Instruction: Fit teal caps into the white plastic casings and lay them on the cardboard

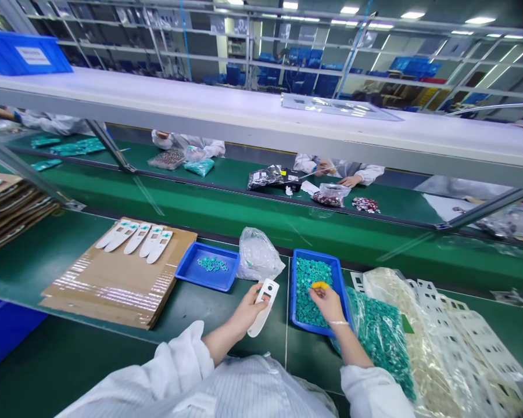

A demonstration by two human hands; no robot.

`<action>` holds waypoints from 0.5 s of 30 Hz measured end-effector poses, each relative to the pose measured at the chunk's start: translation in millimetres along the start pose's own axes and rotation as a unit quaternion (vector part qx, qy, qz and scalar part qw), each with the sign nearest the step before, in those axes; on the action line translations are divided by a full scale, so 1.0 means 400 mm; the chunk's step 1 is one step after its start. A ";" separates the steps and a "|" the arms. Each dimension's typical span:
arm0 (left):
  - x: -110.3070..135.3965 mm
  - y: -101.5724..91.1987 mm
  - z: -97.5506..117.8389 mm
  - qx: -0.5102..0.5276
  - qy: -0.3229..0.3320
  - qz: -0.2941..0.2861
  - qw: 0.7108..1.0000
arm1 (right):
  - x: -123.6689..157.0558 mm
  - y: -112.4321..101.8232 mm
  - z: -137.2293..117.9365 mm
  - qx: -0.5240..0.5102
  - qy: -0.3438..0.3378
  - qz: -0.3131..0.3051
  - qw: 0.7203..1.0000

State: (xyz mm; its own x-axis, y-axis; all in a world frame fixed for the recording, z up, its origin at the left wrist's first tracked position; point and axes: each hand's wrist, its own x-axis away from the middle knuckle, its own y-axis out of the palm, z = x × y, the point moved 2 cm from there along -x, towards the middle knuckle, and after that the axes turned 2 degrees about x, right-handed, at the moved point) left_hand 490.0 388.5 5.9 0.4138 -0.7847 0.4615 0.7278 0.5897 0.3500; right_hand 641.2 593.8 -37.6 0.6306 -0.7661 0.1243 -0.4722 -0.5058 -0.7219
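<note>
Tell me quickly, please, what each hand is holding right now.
Left hand: closed around a white plastic shell.
Right hand: dipped into the blue tray of teal rings; grip cannot be told.

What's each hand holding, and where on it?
Left hand grips the white plastic piece around its middle. Right hand touches green parts in the blue tray; hold unclear.

Bare table [192, 316] lies open between the cardboard stack [113, 290] and the big blue tray [293, 293], save where the left hand [246, 307] holds a white piece [261, 310], while a small blue tray [200, 283] and clear bag [257, 255] block the far side, a bag of teal parts [381, 334] and a heap of white pieces [462, 342] crowd the right, and a shelf [244, 113] closes overhead.
</note>
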 end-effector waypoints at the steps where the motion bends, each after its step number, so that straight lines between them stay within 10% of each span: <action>1: 0.000 0.006 0.001 0.002 -0.002 -0.006 1.000 | 0.011 -0.005 -0.017 -0.018 -0.008 0.005 1.000; 8: 0.003 0.042 0.024 -0.058 0.047 -0.030 0.997 | 0.093 -0.046 -0.171 -0.085 -0.095 -0.050 0.991; 15: 0.010 0.054 0.014 -0.194 0.114 -0.053 0.973 | 0.131 -0.055 -0.281 0.103 -0.190 -0.110 0.970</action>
State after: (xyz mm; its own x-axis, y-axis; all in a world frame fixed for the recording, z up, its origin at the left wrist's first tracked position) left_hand 504.2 399.1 20.0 0.4030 -0.8853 0.2319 0.9066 0.4208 0.0308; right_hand 615.6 520.2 61.3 0.9019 -0.4279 0.0590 -0.1921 -0.5198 -0.8324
